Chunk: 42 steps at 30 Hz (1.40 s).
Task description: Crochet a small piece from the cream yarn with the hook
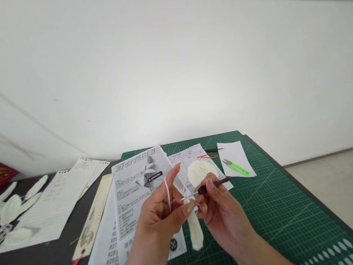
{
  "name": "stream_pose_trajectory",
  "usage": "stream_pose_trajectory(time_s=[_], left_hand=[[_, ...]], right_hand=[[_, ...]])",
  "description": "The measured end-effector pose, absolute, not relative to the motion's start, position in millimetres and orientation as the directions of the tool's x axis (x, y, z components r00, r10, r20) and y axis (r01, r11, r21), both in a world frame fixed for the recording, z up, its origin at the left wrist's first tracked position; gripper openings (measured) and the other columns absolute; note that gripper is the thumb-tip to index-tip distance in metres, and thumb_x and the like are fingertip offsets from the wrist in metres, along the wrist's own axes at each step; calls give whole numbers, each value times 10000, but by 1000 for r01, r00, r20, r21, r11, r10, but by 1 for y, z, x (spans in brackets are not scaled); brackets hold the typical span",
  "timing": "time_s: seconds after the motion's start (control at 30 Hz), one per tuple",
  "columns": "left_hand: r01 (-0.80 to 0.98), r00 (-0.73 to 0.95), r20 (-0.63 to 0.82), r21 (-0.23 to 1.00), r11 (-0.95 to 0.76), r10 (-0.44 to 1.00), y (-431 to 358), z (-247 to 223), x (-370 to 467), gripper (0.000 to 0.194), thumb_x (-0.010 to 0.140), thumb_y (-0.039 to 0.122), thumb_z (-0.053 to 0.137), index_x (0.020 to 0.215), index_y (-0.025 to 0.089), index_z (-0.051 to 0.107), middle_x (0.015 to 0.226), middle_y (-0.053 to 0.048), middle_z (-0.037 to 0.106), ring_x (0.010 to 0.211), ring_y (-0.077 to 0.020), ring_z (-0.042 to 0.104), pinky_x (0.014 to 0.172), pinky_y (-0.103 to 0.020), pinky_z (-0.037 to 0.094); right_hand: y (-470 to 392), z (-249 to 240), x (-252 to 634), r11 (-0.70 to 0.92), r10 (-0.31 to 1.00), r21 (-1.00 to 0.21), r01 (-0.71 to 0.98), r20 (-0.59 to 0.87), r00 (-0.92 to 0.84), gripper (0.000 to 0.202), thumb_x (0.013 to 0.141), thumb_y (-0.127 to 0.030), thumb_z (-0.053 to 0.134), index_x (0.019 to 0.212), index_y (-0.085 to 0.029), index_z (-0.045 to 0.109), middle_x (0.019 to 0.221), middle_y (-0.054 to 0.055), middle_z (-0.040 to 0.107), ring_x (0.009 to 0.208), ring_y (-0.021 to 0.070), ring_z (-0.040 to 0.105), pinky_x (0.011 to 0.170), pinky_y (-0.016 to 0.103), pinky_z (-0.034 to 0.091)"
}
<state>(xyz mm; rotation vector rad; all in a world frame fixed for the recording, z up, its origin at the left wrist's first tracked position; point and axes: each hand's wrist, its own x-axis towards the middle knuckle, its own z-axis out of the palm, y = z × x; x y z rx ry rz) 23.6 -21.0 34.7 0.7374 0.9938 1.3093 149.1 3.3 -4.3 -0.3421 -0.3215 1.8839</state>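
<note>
My left hand [159,216] pinches the top of a narrow white crochet piece [195,232], which hangs down below the fingers. White yarn [168,193] loops around my raised left index finger. In my right hand [221,205] is a crochet hook [215,185] with a dark brown handle, held between thumb and fingers. Its metal shaft points left and meets the upper edge of the white piece. Just behind the hands, a ball of white yarn [201,171] rests on a printed sheet. The exact stitch at the hook's tip is too small to make out.
A green cutting mat [272,206] covers the table. Green thread snips [237,167] lie on white paper [236,152] at right. Printed pattern sheets [129,194] and a long bookmark-like strip [94,216] lie left. Several white crocheted petals [11,208] and handwritten sheets [61,196] are farther left.
</note>
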Motion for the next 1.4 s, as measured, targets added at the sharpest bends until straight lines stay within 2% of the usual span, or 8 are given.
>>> stream_pose_trajectory(time_s=[0.13,0.23,0.43,0.63,0.83,1.1,1.27,1.4], left_hand=[[-456,-31,-179,878,145,983,-22,37,26,559,661,202,812,1171,373,663,635,60,519,533,-38,486,474,-130,295],[-478,-18,-186,865,155,982,-24,38,26,574,653,183,811,1181,351,661,649,54,529,604,-68,565,565,-141,388],[-504,-13,-172,852,142,985,-26,41,28,530,676,163,787,1161,347,675,630,61,545,556,-55,535,565,-147,414],[-501,-4,-158,855,135,987,-27,41,28,525,664,181,798,1151,341,686,621,52,566,558,-60,531,563,-149,408],[-448,9,-161,882,148,987,-28,40,24,581,677,198,784,1221,340,636,661,30,588,633,-108,589,600,-183,430],[-412,8,-108,906,102,994,-29,41,26,577,702,189,763,1243,329,621,658,32,581,619,-101,561,637,-193,451],[-349,-21,-93,934,80,995,-27,37,23,566,695,185,766,1229,318,636,625,43,533,529,-78,446,626,-223,457],[-318,-29,-105,944,90,994,-27,38,23,564,712,197,752,1251,302,621,644,24,562,579,-106,503,596,-218,438]], right_hand=[[3,-7,148,-422,906,-274,-864,-104,-410,79,788,-207,740,771,-169,673,641,18,735,517,66,657,546,148,580],[2,-9,147,-457,889,-233,-858,-98,-447,71,782,-212,746,794,-163,695,648,29,743,525,66,666,568,148,583],[1,-9,146,-461,886,-224,-859,-66,-458,77,790,-226,737,787,-165,690,665,10,739,533,55,657,564,135,572],[4,-2,151,-274,951,-444,-853,7,-309,165,854,-287,660,745,-166,635,651,0,696,504,77,638,509,183,567],[3,5,159,35,970,-648,-761,204,-129,163,870,-296,630,763,-172,631,703,-7,665,526,85,631,505,185,533],[3,7,167,272,914,-722,-636,402,-65,123,900,-270,585,832,-189,648,742,-1,630,604,103,609,557,218,507],[0,4,169,330,898,-738,-589,437,-44,105,902,-267,583,861,-196,649,768,6,626,630,108,596,583,232,489],[-1,5,169,335,906,-758,-560,423,-31,97,892,-274,597,854,-207,654,757,15,625,629,127,594,575,258,489]])
